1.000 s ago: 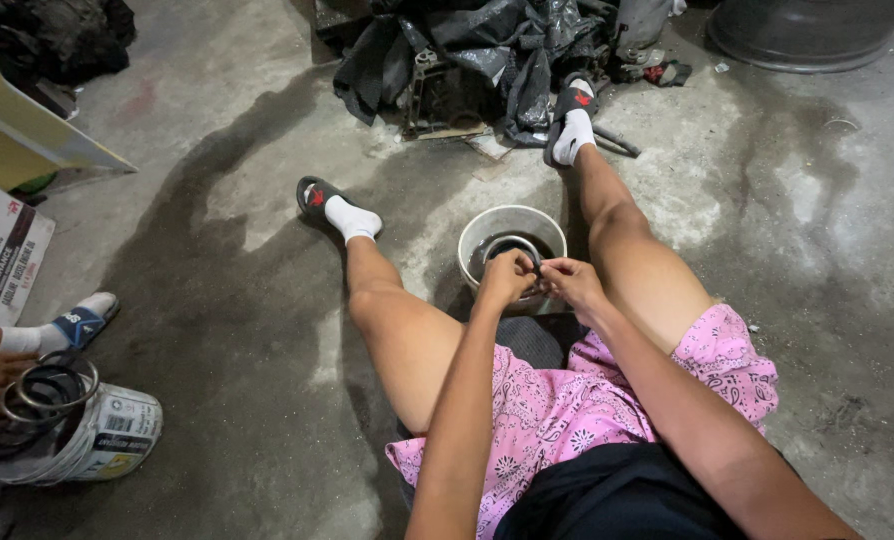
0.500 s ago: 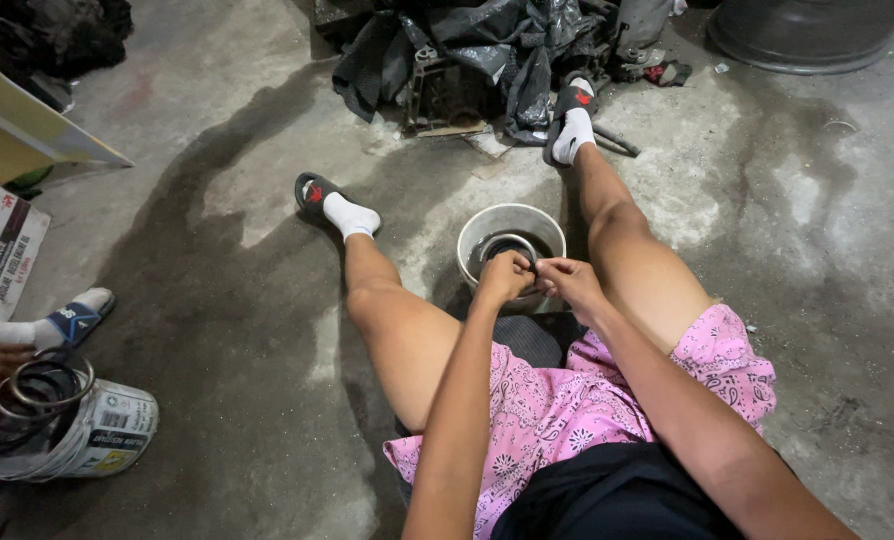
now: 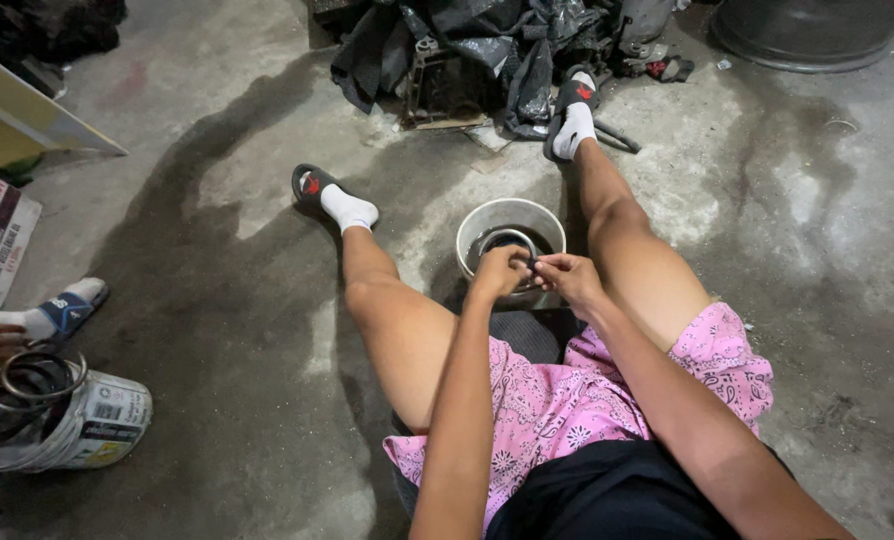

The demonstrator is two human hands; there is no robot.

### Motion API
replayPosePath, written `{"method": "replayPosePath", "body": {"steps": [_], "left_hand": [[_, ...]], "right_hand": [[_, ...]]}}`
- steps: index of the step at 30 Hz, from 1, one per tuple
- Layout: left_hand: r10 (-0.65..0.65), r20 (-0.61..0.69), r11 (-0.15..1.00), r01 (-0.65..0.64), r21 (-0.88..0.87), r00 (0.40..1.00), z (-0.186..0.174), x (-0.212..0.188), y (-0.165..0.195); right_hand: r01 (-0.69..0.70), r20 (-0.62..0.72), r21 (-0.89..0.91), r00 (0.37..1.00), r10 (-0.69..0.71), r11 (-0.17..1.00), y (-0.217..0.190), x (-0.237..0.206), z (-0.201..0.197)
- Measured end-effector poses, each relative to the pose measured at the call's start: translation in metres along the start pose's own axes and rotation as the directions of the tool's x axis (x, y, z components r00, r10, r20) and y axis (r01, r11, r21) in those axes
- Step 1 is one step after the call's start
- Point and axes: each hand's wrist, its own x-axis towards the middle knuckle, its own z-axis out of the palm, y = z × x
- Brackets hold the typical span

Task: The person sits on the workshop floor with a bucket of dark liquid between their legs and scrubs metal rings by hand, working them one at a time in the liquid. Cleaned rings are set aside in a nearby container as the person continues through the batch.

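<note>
Concrete floor (image 3: pixel 217 200), seated person with legs apart. Between the knees, a white bucket (image 3: pixel 487 222). Above its near rim, left hand (image 3: pixel 500 272) and right hand (image 3: pixel 570 277), both pinched on one thin metal ring (image 3: pixel 507 240) held over the bucket's opening.

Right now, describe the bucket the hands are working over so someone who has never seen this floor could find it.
On the stained concrete floor, look between the seated person's bare legs, just beyond the pink shorts. The bucket stands upright there, pale and round, with both hands, left hand and right hand, at its near rim. Unlike the labelled white can at far left, it is plain.
</note>
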Motion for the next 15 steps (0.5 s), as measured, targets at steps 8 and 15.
{"method": "replayPosePath", "body": {"steps": [8,15], "left_hand": [[-0.025,0.097,0.999,0.02,0.049,0.995,-0.003,-0.003,0.004],[-0.069,0.071,0.947,0.043,0.317,0.995,-0.006,-0.016,0.017]], "right_hand": [[-0.064,0.092,0.164,0.995,0.049,0.984,0.004,0.004,-0.006],[-0.123,-0.019,0.24,0.991,0.132,0.963,-0.002,0.003,-0.003]]}}
